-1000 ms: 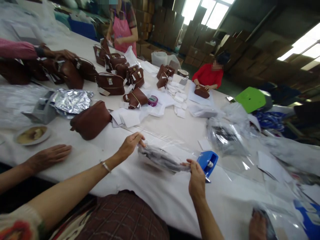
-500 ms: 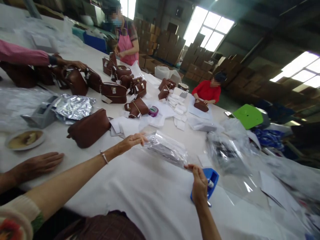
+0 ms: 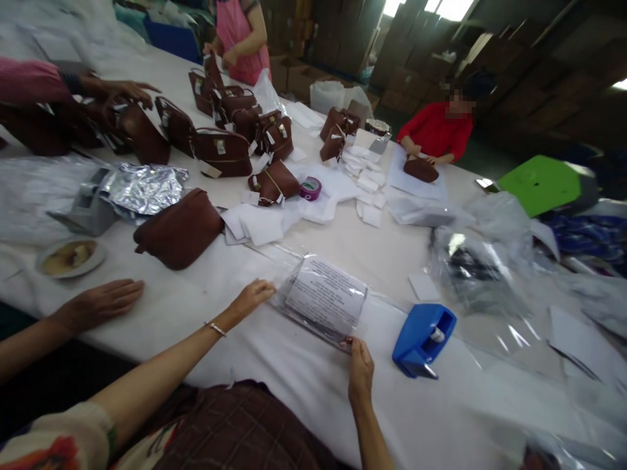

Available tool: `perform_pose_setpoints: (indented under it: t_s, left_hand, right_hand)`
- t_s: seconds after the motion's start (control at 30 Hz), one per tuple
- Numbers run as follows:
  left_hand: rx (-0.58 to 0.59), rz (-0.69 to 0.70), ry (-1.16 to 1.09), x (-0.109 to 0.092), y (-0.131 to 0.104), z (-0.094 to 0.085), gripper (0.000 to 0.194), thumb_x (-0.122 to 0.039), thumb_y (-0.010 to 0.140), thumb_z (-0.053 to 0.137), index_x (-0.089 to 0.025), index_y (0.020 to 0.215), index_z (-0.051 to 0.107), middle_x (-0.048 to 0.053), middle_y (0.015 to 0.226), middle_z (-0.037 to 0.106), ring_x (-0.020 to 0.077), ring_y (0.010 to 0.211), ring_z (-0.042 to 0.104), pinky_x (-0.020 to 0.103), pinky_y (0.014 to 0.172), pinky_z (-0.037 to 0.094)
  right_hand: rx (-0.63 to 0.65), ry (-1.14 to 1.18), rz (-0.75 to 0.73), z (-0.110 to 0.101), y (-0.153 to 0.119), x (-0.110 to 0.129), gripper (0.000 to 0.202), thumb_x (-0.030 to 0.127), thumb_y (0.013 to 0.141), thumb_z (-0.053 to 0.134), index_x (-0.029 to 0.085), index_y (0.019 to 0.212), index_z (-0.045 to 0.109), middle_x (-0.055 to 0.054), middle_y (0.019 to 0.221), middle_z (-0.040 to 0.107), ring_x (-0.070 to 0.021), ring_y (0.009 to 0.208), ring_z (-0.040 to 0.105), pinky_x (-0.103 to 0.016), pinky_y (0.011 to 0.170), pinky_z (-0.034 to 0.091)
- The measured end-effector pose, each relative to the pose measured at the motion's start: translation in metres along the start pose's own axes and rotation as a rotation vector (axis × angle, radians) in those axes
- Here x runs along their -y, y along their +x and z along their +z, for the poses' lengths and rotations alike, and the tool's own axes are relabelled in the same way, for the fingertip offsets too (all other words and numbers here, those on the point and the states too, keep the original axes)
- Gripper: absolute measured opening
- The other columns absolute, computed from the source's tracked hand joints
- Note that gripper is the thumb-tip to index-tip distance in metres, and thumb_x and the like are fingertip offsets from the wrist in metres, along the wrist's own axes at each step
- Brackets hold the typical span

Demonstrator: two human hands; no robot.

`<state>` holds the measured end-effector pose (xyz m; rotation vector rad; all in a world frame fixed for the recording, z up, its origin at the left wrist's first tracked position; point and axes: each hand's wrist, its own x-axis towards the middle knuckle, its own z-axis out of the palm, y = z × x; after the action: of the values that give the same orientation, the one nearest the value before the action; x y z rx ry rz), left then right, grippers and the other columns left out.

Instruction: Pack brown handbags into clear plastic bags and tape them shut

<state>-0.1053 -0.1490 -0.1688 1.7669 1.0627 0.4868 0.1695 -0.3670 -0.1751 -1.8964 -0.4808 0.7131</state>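
Observation:
A clear plastic bag (image 3: 326, 294) with printed text on its face lies nearly flat on the white-covered table, between my two hands. My left hand (image 3: 251, 297), with a bracelet at the wrist, pinches the bag's left edge. At its lower right corner, my right hand (image 3: 361, 365) is closed on the plastic. Just right of that hand sits a blue tape dispenser (image 3: 424, 339). A brown pouch (image 3: 179, 228) and white paper sheets (image 3: 257, 224) lie beyond my left hand.
Several brown bags (image 3: 223, 152) stand across the table, near a purple tape roll (image 3: 310, 188). Another person's hand (image 3: 105, 300) rests at the left by a plate (image 3: 71, 256). A person in red (image 3: 435, 134) handles a brown pouch. Clear plastic (image 3: 480, 274) lies at right.
The bag has been lowered and tilted so its printed face shows. My right hand has moved left and away from the blue dispenser. The camera view has tipped downward.

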Motion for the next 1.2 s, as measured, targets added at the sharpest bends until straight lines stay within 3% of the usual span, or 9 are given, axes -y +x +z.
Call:
perform_pose_setpoints:
  t_s: [0.1, 0.17, 0.27, 0.4, 0.5, 0.57, 0.7, 0.83, 1.2]
  left_hand:
    - [-0.117, 0.075, 0.073, -0.022, -0.005, -0.005, 0.056, -0.051, 0.087, 0.057, -0.016, 0.131, 0.051, 0.016, 0.137, 0.054, 0.0299, 0.133, 0.047, 0.05, 0.115, 0.031]
    - [-0.087, 0.296, 0.24, -0.047, -0.006, -0.002, 0.065, -0.051, 0.086, 0.064, -0.018, 0.138, 0.045, 0.015, 0.143, 0.049, 0.03, 0.139, 0.038, 0.05, 0.12, 0.02]
    - [0.084, 0.638, 0.56, -0.087, 0.001, 0.015, 0.07, -0.049, 0.082, 0.074, -0.02, 0.138, 0.045, 0.013, 0.136, 0.056, 0.0307, 0.134, 0.043, 0.05, 0.119, 0.017]
    - [0.186, 0.659, 0.795, -0.114, 0.023, 0.038, 0.047, -0.037, 0.078, 0.08, -0.018, 0.115, 0.059, 0.009, 0.106, 0.066, 0.0277, 0.104, 0.056, 0.043, 0.098, 0.036]
    - [0.285, 0.681, 0.823, -0.117, 0.038, 0.044, 0.017, -0.031, 0.08, 0.077, -0.019, 0.083, 0.064, 0.003, 0.083, 0.064, 0.0231, 0.087, 0.056, 0.038, 0.086, 0.038]
    - [0.309, 0.687, 0.799, -0.117, 0.043, 0.044, 0.016, -0.029, 0.084, 0.073, -0.02, 0.075, 0.064, 0.001, 0.077, 0.063, 0.0204, 0.081, 0.055, 0.037, 0.084, 0.038]
    - [0.203, 0.722, 0.787, -0.119, 0.041, 0.045, 0.014, -0.029, 0.089, 0.065, -0.02, 0.08, 0.066, 0.005, 0.097, 0.066, 0.024, 0.102, 0.056, 0.045, 0.104, 0.033]
    - [0.131, 0.73, 0.785, -0.118, 0.039, 0.054, 0.009, -0.022, 0.09, 0.059, -0.018, 0.087, 0.066, 0.01, 0.146, 0.048, 0.0343, 0.142, 0.03, 0.058, 0.12, 0.014]
    - [0.124, 0.613, 0.842, -0.112, 0.052, 0.067, 0.014, -0.013, 0.083, 0.058, -0.016, 0.092, 0.069, 0.013, 0.145, 0.051, 0.0356, 0.139, 0.04, 0.062, 0.113, 0.03]
  right_hand:
    - [-0.003, 0.021, 0.028, 0.001, 0.001, 0.001, 0.048, 0.066, 0.079, 0.054, 0.02, 0.076, 0.07, -0.003, 0.078, 0.072, -0.0242, 0.084, 0.063, -0.033, 0.082, 0.045]
    - [0.001, 0.03, 0.041, 0.001, 0.0, 0.001, 0.048, 0.065, 0.079, 0.054, 0.02, 0.076, 0.07, -0.003, 0.077, 0.072, -0.0238, 0.083, 0.063, -0.033, 0.081, 0.045]
    - [0.011, 0.033, 0.048, 0.001, -0.001, 0.003, 0.047, 0.064, 0.08, 0.054, 0.02, 0.075, 0.07, -0.003, 0.078, 0.072, -0.0235, 0.084, 0.062, -0.032, 0.083, 0.045]
    - [0.03, 0.033, 0.054, 0.0, 0.0, 0.004, 0.047, 0.064, 0.08, 0.053, 0.02, 0.077, 0.07, -0.003, 0.075, 0.071, -0.0235, 0.081, 0.063, -0.032, 0.08, 0.045]
    - [0.039, 0.04, 0.053, -0.001, 0.001, 0.002, 0.047, 0.064, 0.081, 0.052, 0.021, 0.077, 0.07, -0.002, 0.075, 0.071, -0.0235, 0.081, 0.063, -0.032, 0.079, 0.045]
    - [0.043, 0.049, 0.05, -0.001, 0.001, 0.0, 0.047, 0.064, 0.082, 0.052, 0.021, 0.077, 0.069, -0.002, 0.076, 0.072, -0.0237, 0.083, 0.063, -0.032, 0.08, 0.045]
    - [0.045, 0.07, 0.047, -0.001, 0.0, 0.002, 0.044, 0.061, 0.083, 0.053, 0.021, 0.077, 0.069, -0.002, 0.076, 0.071, -0.0236, 0.085, 0.062, -0.032, 0.082, 0.044]
    - [0.026, 0.08, 0.06, 0.0, -0.001, 0.007, 0.041, 0.058, 0.082, 0.054, 0.021, 0.076, 0.069, -0.002, 0.074, 0.071, -0.023, 0.082, 0.063, -0.032, 0.083, 0.045]
    - [-0.251, 0.159, 0.183, 0.0, 0.007, -0.011, 0.055, 0.059, 0.061, 0.075, 0.016, 0.094, 0.066, -0.008, 0.091, 0.073, -0.0237, 0.087, 0.067, -0.032, 0.072, 0.052]
